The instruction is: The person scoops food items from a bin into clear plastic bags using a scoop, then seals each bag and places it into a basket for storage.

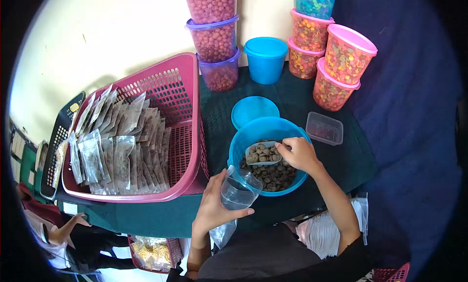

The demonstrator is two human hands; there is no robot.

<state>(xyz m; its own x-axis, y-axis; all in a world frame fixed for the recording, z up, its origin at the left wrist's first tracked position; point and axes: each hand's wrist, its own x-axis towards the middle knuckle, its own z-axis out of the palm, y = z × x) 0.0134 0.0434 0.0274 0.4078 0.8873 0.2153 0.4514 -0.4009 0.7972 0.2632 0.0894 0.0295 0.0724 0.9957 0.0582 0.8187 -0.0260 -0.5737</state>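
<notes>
Inside a blue tub [304, 135] lie many small, round, brown-grey pieces [278, 182]. My right hand [298, 154] reaches over the tub, its fingers closed on the end of a pale scoop [265, 163] heaped with the same pieces. At the tub's near left edge, my left hand [210, 209] grips a clear plastic cup [239, 196], tilted with its wide mouth toward the tub. A clear plastic bag [224, 233] hangs below the cup, partly hidden by the hand; how the two join cannot be seen.
A pink basket [141, 199] with many filled bags [95, 160] stands left. Behind the tub lie a blue lid [255, 111] and a closed blue tub [266, 62]. Stacked tubs [217, 43], pink-lidded tubs [348, 55] and a clear box [324, 128] stand around. Another person [63, 233] is lower left.
</notes>
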